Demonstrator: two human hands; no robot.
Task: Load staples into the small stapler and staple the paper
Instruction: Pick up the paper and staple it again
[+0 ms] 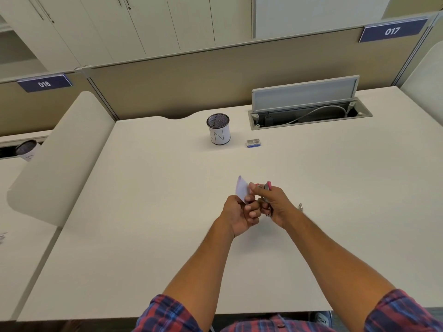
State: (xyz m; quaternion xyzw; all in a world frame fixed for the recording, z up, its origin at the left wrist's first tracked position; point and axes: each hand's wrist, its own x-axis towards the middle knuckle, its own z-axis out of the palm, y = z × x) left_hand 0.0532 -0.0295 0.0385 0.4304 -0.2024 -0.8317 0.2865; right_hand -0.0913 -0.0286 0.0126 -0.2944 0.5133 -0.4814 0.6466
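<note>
Mesh cup [218,128] well beyond hands; open cable box [310,113] far right; signs 016 [44,83], 017 [392,31] on divider [191,75].

Pink stapler [265,187], white paper [242,189], red-and-blue plaid sleeves [167,315], cream desk [143,212].

The desk [148,212] has a smooth, matt, off-white laminate-like top. The paper [242,189] is thin, white and matt. The small stapler [265,188] shows glossy pink plastic over bright metal, though it is partly hidden. The pen cup [218,128] looks like dark wire mesh wrapped in white paper. The sleeves [167,315] are soft woven plaid cloth
</note>
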